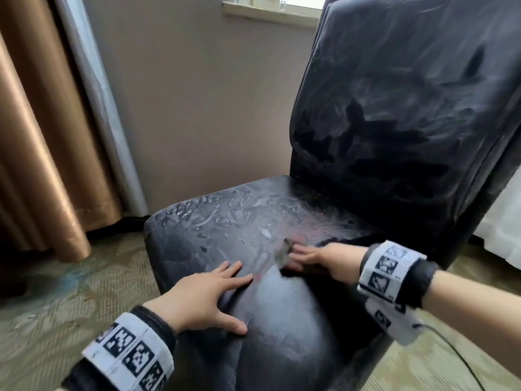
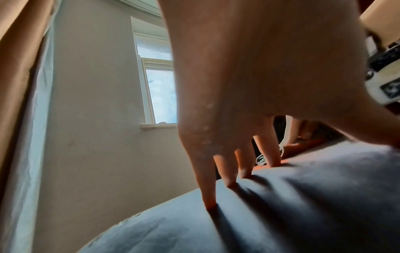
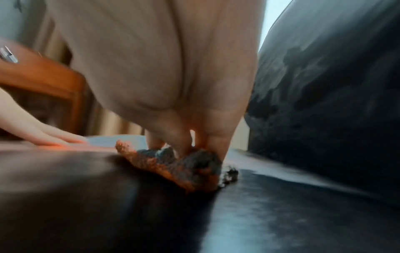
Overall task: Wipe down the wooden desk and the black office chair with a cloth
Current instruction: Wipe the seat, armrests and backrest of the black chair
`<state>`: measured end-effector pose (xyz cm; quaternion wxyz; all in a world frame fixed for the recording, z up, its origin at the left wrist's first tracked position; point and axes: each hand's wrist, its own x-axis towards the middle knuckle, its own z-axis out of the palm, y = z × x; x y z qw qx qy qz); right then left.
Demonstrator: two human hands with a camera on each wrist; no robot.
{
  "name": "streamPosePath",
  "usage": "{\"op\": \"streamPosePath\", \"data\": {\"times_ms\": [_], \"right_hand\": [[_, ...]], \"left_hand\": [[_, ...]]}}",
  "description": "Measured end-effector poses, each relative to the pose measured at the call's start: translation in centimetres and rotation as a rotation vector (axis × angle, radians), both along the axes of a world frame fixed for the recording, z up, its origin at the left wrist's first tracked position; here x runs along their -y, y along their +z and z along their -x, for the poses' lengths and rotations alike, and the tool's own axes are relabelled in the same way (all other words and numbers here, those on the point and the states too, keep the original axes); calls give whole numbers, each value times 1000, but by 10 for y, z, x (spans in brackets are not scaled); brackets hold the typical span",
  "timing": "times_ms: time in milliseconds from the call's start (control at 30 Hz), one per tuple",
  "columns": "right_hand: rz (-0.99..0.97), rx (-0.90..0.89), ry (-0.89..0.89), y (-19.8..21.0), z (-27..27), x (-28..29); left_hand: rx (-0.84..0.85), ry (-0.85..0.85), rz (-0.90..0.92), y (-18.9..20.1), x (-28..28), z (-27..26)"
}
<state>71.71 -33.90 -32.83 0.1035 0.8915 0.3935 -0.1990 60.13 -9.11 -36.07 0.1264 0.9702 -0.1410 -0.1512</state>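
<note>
The black office chair's seat [image 1: 225,221] carries wet streaks, and its backrest [image 1: 408,108] shows smeared wipe marks. My left hand [image 1: 214,289] lies flat on the seat's front with fingers spread; in the left wrist view its fingertips [image 2: 210,203] press into the seat [image 2: 281,214]. My right hand [image 1: 310,258] presses a small dark grey cloth [image 1: 284,253] onto the middle of the seat with straight fingers. The right wrist view shows the bunched cloth [image 3: 188,164] under those fingers [image 3: 173,137]. A corner of the wooden desk [image 3: 54,80] shows at the left behind my left hand [image 3: 43,131].
Brown curtains [image 1: 36,136] and a silver-grey one [image 1: 98,108] hang left of the chair against a beige wall. A window sill [image 1: 270,12] sits above. Patterned carpet [image 1: 56,306] surrounds the chair. A thin cable [image 1: 451,351] trails from my right wrist. White fabric [image 1: 501,221] hangs at the right.
</note>
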Motion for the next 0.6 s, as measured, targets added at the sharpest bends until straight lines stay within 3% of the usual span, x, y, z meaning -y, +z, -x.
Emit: {"op": "streamPosePath", "data": {"times_ms": [133,267,367,467,600], "right_hand": [[63,40,-87,4,4,-4],[-66,-29,44,-4,43,-33],[-121,-126,125,-10,47,-43],[-253,-137,59,-2,44,-28],[-132,-90,-89,9,43,9]], "left_hand": [[-16,-35,-26,11,-10,-15],[136,-18,-64,28,-3,-37],[245,-68,52,35,16,-46],[255,-177,157,31,30,-44],[202,-405,206,11,48,-46]]}}
